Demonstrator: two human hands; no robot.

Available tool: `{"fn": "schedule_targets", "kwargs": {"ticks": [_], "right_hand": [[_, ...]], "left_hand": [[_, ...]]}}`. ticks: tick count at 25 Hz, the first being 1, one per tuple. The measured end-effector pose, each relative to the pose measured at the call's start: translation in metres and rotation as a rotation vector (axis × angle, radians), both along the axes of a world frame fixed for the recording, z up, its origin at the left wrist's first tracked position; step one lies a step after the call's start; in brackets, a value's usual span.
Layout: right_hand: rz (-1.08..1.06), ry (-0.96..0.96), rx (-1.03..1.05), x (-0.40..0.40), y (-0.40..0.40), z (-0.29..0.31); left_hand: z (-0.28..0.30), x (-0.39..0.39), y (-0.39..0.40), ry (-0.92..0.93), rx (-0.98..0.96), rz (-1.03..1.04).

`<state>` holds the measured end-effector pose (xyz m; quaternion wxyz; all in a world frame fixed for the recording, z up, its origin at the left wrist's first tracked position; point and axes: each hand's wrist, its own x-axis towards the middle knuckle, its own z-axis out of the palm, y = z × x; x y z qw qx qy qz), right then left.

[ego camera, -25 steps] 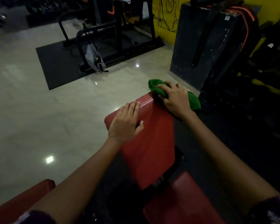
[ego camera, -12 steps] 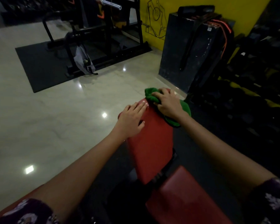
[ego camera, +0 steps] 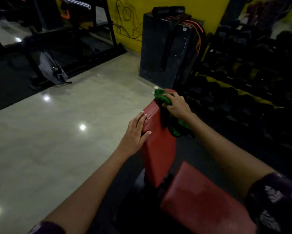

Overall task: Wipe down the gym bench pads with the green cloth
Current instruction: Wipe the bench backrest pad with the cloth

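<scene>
Pinching the green cloth (ego camera: 162, 97) in my right hand (ego camera: 177, 105) at the far top of the red backrest pad (ego camera: 158, 149), I steadied its left edge with my flat, spread left hand (ego camera: 135, 132), the pad's long axis running toward me.

The right hand (ego camera: 177, 105) now holds the cloth (ego camera: 160, 97) bunched at the top right corner of the back pad (ego camera: 160, 149), part trailing down the pad's right side. The left hand (ego camera: 135, 132) has slid to the pad's left edge.
</scene>
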<state>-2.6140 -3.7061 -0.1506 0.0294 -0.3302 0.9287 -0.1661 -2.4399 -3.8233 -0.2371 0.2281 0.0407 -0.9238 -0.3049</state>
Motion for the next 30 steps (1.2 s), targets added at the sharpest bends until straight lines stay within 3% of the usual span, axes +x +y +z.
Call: {"fn": "schedule_targets", "kwargs": {"ticks": [3, 5, 8, 10, 13, 17, 23, 27, 30], "right_hand": [[0.022, 0.095, 0.070, 0.024, -0.003, -0.008], [0.093, 0.035, 0.050, 0.036, 0.001, -0.012], [-0.107, -0.089, -0.083, 0.032, -0.001, -0.007], [-0.128, -0.036, -0.105, 0.052, -0.003, -0.013], [0.008, -0.033, -0.127, 0.083, 0.006, -0.028], [-0.073, -0.083, -0.150, 0.080, -0.001, -0.017], [-0.017, 0.085, -0.373, 0.147, 0.017, -0.067], [-0.002, 0.383, -0.258, 0.136, 0.011, -0.074], [0.035, 0.546, -0.189, 0.144, 0.026, -0.092]], "left_hand": [[-0.004, 0.005, -0.001, 0.023, 0.051, -0.046], [-0.004, 0.007, -0.004, 0.028, 0.144, -0.066], [-0.003, 0.008, -0.008, -0.007, 0.370, -0.060], [-0.005, 0.005, -0.011, 0.001, 0.413, -0.076], [-0.011, 0.001, -0.022, 0.019, 0.429, -0.137], [-0.010, 0.000, -0.043, 0.034, 0.510, -0.207], [-0.007, -0.002, -0.061, -0.050, 0.391, -0.331], [-0.004, -0.004, -0.076, -0.118, 0.368, -0.424], [0.000, -0.009, -0.082, -0.097, 0.466, -0.413]]}}
